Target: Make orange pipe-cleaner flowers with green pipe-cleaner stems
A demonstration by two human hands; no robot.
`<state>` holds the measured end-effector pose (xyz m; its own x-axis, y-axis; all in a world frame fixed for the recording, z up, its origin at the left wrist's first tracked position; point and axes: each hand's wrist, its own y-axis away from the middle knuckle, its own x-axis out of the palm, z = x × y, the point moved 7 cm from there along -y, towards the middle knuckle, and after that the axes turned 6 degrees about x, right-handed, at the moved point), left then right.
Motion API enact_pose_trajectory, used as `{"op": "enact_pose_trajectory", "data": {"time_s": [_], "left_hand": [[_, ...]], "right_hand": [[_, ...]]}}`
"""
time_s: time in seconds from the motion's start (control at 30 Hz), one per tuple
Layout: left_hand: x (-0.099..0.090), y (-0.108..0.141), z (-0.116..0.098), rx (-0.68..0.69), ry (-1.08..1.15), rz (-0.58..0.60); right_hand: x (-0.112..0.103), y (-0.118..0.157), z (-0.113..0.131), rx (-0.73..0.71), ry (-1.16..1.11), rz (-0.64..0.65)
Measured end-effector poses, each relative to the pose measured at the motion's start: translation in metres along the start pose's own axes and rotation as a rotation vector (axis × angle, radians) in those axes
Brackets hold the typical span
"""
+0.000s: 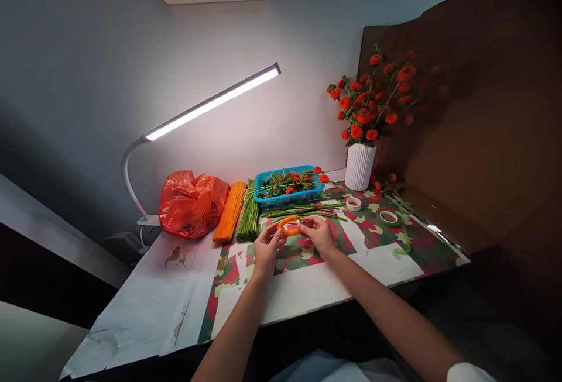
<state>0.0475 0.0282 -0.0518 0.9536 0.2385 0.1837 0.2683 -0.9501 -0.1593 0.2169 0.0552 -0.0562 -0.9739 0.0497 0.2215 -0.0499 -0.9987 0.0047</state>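
Observation:
An orange fuzzy strip (pixel 288 219), bent into a loop, is held above the patterned table cover (pixel 296 260). My left hand (pixel 266 247) pinches its left side with fingers closed. On the right side, my right hand (pixel 319 236) grips the same strip between thumb and fingers. Behind my hands lie loose green stems (pixel 302 210). A bundle of orange stems (pixel 230 212) and a bundle of green stems (pixel 249 218) rest left of them. The blue basket (pixel 287 199) beyond holds orange flowers and green leaves.
An orange plastic bag (pixel 191 203) sits at the left beside a clamped lamp (pixel 215 101). At the right are a white tape roll (pixel 353 204), a green tape roll (pixel 389 218) and a white vase (pixel 360 167) of orange flowers. Brown cardboard (pixel 483 119) stands along the right side.

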Motion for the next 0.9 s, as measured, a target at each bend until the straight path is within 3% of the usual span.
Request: {"op": "enact_pose_trajectory", "data": {"time_s": [0.43,0.63,0.9], "left_hand": [[0.005,0.002,-0.004,0.093,-0.093,0.089],[0.012,0.003,-0.006,0.14,-0.151,0.178],[0.015,0.003,-0.004,0.263,-0.238,0.258]], "right_hand": [[-0.001,0.003,0.009,-0.163,0.093,-0.067],[0.002,0.001,0.008,-0.15,0.129,-0.026],[0.001,0.003,0.012,-0.244,0.226,-0.027]]}}
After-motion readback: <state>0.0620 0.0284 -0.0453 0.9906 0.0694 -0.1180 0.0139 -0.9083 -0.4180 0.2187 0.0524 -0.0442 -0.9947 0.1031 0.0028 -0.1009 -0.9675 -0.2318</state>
